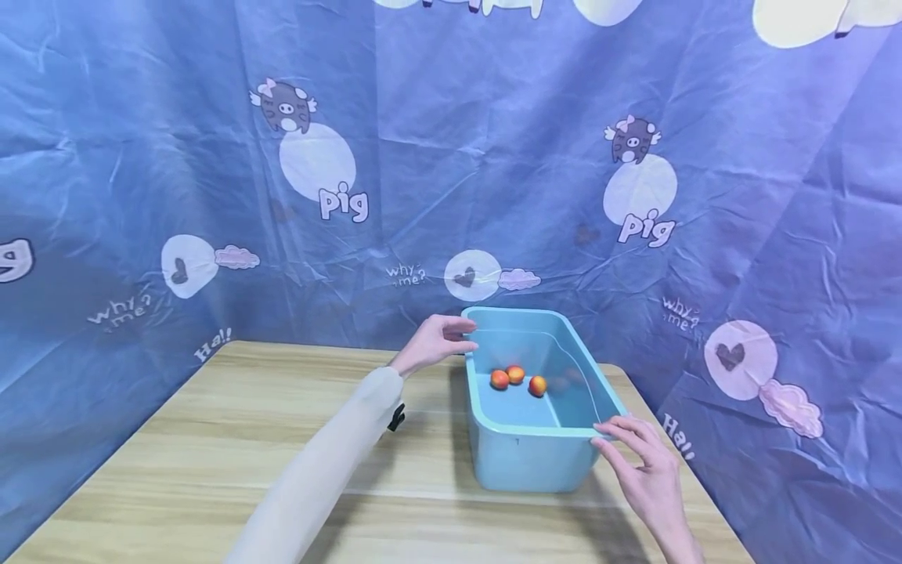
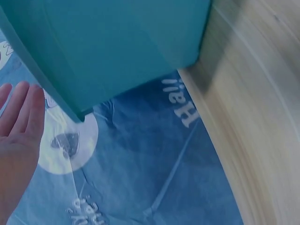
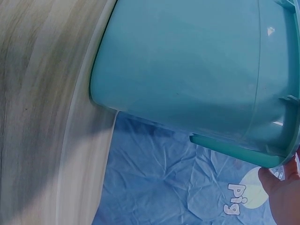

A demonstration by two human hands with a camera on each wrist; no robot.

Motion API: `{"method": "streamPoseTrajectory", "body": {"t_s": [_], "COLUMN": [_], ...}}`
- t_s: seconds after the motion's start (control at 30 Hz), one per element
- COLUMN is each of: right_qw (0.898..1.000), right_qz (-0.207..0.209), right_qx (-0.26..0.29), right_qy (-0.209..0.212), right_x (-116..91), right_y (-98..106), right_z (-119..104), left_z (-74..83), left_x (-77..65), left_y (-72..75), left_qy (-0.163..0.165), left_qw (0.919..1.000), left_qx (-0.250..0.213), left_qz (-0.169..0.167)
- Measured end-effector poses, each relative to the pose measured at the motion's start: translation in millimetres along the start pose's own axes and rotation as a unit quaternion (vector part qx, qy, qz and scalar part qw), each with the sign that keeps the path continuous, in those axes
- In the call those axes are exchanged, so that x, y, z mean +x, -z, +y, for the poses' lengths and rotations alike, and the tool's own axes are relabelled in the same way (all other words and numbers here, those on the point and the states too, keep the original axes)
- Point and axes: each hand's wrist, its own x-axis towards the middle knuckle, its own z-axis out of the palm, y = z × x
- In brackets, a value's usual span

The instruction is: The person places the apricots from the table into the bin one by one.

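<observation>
A light blue plastic bin (image 1: 535, 462) stands upright on the wooden table, with three small round red-and-yellow fruits (image 1: 515, 374) on its floor. At the bin's far left corner is my left hand (image 1: 435, 338), fingertips right at the rim and thumb held apart from the fingers. In the left wrist view its fingers (image 2: 21, 110) are straight beside the bin's edge. My right hand (image 1: 647, 466) pinches the rim at the near right corner, fingers on top and thumb below. The right wrist view shows its thumb (image 3: 268, 179) close under that corner.
The wooden table (image 1: 296, 415) extends left of the bin. Behind it and along both sides hangs a blue cloth (image 1: 423, 196) printed with pigs and words. The bin's far end is close to the cloth, and its right side lies near the table's right edge.
</observation>
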Motion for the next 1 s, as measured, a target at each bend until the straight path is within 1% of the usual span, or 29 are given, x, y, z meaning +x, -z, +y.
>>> {"method": "streamPoseTrajectory", "body": {"t_s": [0.1,0.23,0.43,0.57,0.7,0.87,1.0], "right_qw": [1.000,1.000,1.000,1.000,1.000,1.000,1.000], "right_qz": [-0.002,-0.007,-0.005,-0.001,0.003,0.003,0.004], "right_qx": [0.003,0.004,0.002,0.003,-0.001,-0.004,0.000], "right_qy": [-0.003,-0.005,-0.009,-0.010,-0.011,-0.011,-0.005], "right_x": [0,1,2,0,-1,-2,-1], "right_y": [1,1,1,1,0,-2,-4], "right_z": [-2,-3,-3,-2,-1,-1,-2], "left_z": [-1.7,-3.2,-13.5,-24.2,-33.5,-42.9,-52.0], "left_x": [-7.0,-13.4,-23.3,-32.8,-43.7,-57.9,-70.6], "left_y": [4.8,10.0,15.9,21.3,30.4,44.1,56.0], "left_qy": [0.003,0.005,0.009,0.010,0.012,0.030,0.039], "left_qw": [1.0000,0.9998,0.9986,0.9970,0.9955,0.9943,0.9917], "left_qx": [0.002,0.001,-0.030,-0.052,-0.071,-0.072,-0.089], "left_qz": [0.003,0.018,0.042,0.056,0.061,0.073,0.085]}}
